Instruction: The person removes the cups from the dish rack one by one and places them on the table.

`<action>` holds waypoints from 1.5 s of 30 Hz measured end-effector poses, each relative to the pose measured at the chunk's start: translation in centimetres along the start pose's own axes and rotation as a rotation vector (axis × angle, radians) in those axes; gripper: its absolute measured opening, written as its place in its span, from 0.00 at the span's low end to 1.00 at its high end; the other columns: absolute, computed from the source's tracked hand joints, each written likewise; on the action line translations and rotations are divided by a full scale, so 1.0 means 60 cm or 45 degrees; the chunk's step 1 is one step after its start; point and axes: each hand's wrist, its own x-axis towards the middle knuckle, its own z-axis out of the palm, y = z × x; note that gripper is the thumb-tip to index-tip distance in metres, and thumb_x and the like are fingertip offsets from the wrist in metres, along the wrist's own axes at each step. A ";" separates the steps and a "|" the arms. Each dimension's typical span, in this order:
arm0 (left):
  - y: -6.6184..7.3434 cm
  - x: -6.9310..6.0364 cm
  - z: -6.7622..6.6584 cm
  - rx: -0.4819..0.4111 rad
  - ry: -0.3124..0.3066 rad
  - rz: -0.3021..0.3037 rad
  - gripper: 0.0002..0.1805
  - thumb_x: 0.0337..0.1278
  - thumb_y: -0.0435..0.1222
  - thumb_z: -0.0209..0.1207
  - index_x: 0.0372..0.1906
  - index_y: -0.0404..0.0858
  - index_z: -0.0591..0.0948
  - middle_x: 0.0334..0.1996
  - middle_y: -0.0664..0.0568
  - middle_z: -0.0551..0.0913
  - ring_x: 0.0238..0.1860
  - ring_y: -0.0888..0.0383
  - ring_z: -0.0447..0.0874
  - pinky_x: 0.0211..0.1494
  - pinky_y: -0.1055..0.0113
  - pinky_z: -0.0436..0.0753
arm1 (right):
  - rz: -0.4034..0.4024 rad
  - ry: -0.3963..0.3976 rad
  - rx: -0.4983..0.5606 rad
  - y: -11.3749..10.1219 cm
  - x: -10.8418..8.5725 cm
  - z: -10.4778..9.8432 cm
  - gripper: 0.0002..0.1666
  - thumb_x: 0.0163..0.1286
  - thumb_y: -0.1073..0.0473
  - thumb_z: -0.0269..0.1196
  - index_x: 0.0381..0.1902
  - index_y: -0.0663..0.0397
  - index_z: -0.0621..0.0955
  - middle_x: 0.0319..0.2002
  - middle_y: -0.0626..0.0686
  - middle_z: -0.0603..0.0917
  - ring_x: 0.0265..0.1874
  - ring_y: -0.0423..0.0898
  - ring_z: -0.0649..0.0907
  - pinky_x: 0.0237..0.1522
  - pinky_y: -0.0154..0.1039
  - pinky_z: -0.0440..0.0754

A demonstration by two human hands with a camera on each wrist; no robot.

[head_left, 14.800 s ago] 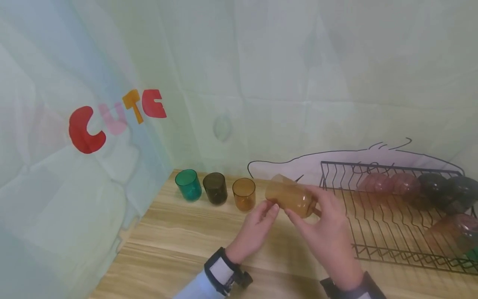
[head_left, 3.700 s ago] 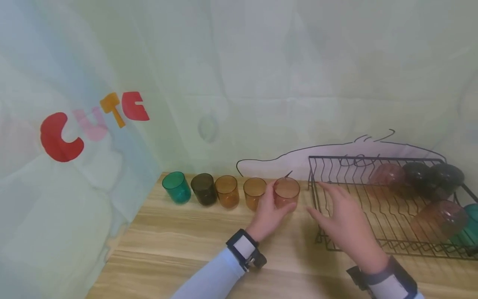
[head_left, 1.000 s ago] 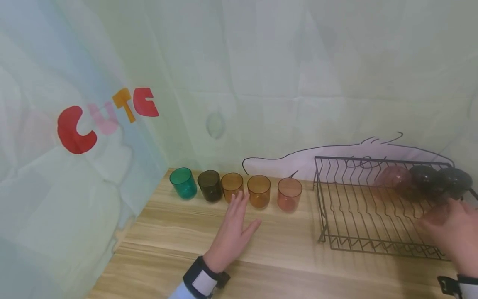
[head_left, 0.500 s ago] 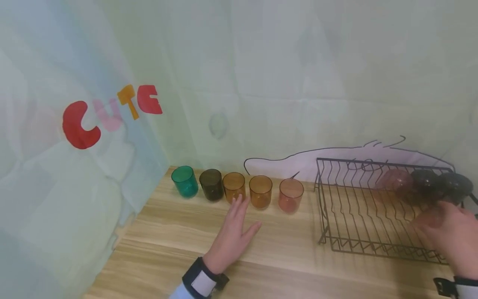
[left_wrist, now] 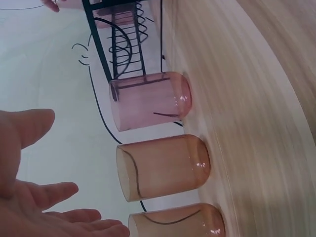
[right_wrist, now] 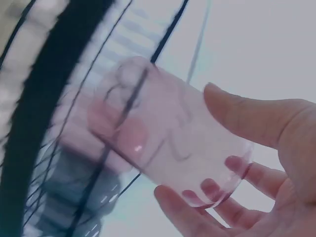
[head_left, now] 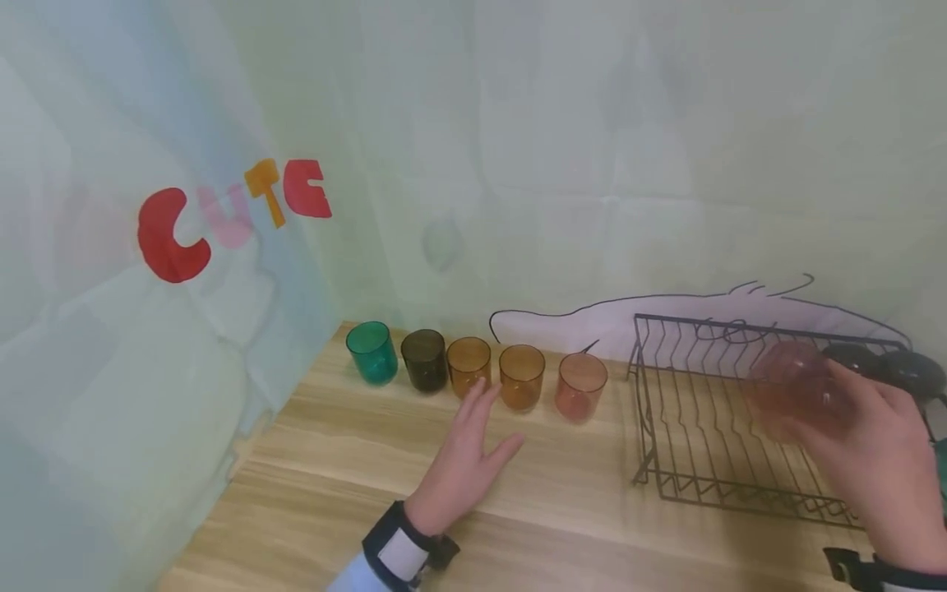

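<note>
My right hand (head_left: 880, 469) grips a pink see-through cup (right_wrist: 173, 133) by its base end and holds it tilted over the wire dish rack (head_left: 695, 321). In the right wrist view, thumb and fingers wrap its sides. My left hand (head_left: 455, 473) is spread above the wood, fingertips close to the amber cups, holding nothing. Upright along the wall stand a teal cup (head_left: 372, 355), a dark brown cup (head_left: 425, 362), an amber cup (head_left: 469, 362), a second amber cup (head_left: 521, 378) and a pink cup (head_left: 580, 390). The left wrist view shows a gap between fingers and cups.
Dark cups (head_left: 913, 374) and another pink cup, partly hidden, lie at the back of the rack. A teal cup (head_left: 943, 469) peeks in at the right edge. Behind everything hangs a printed cloth (head_left: 555, 164) with the letters CUTE. The wooden tabletop (head_left: 355, 493) runs toward me.
Earlier, amber cups and a pink one joined the row. Since then my right hand has reached the rack's right side, gripped another pink cup and drawn it up and left. My left hand hovers in place.
</note>
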 end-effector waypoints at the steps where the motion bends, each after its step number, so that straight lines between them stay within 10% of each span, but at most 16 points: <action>1: 0.002 0.001 0.000 -0.024 -0.002 -0.005 0.45 0.55 0.66 0.46 0.72 0.48 0.54 0.75 0.52 0.45 0.73 0.49 0.50 0.69 0.45 0.63 | -0.022 0.010 0.048 -0.015 -0.001 -0.001 0.35 0.50 0.36 0.69 0.55 0.40 0.78 0.49 0.57 0.82 0.46 0.53 0.76 0.45 0.45 0.74; 4: 0.007 0.004 -0.001 -0.088 -0.012 -0.024 0.44 0.54 0.66 0.47 0.72 0.49 0.54 0.75 0.54 0.47 0.72 0.48 0.53 0.68 0.45 0.63 | -0.074 0.002 0.166 -0.054 -0.006 0.000 0.28 0.48 0.30 0.66 0.44 0.34 0.82 0.46 0.48 0.84 0.40 0.48 0.78 0.39 0.41 0.73; 9: 0.012 0.006 0.000 -0.218 -0.053 -0.062 0.44 0.53 0.66 0.49 0.72 0.52 0.55 0.73 0.54 0.53 0.71 0.49 0.57 0.69 0.47 0.64 | -0.113 0.011 0.229 -0.097 -0.031 0.013 0.45 0.49 0.41 0.72 0.62 0.52 0.73 0.62 0.68 0.65 0.57 0.67 0.67 0.48 0.70 0.65; 18: 0.035 0.018 -0.007 -0.635 -0.120 -0.141 0.47 0.54 0.59 0.57 0.73 0.45 0.51 0.71 0.46 0.59 0.68 0.48 0.64 0.68 0.53 0.68 | -0.387 0.168 0.347 -0.163 -0.048 0.044 0.44 0.41 0.56 0.78 0.59 0.47 0.75 0.55 0.54 0.77 0.50 0.50 0.76 0.44 0.20 0.71; 28: 0.055 0.021 0.009 -0.798 -0.280 -0.150 0.41 0.60 0.58 0.51 0.71 0.44 0.55 0.65 0.47 0.69 0.61 0.52 0.72 0.63 0.54 0.74 | -0.469 0.111 0.422 -0.212 -0.065 0.093 0.43 0.38 0.49 0.78 0.56 0.45 0.76 0.43 0.43 0.82 0.35 0.35 0.77 0.39 0.37 0.82; 45: 0.068 0.032 0.023 -0.979 -0.434 -0.129 0.31 0.67 0.60 0.36 0.60 0.43 0.71 0.57 0.52 0.77 0.58 0.54 0.76 0.64 0.56 0.74 | -0.487 0.123 0.689 -0.254 -0.084 0.130 0.44 0.39 0.55 0.79 0.57 0.50 0.74 0.51 0.45 0.80 0.44 0.37 0.78 0.42 0.25 0.82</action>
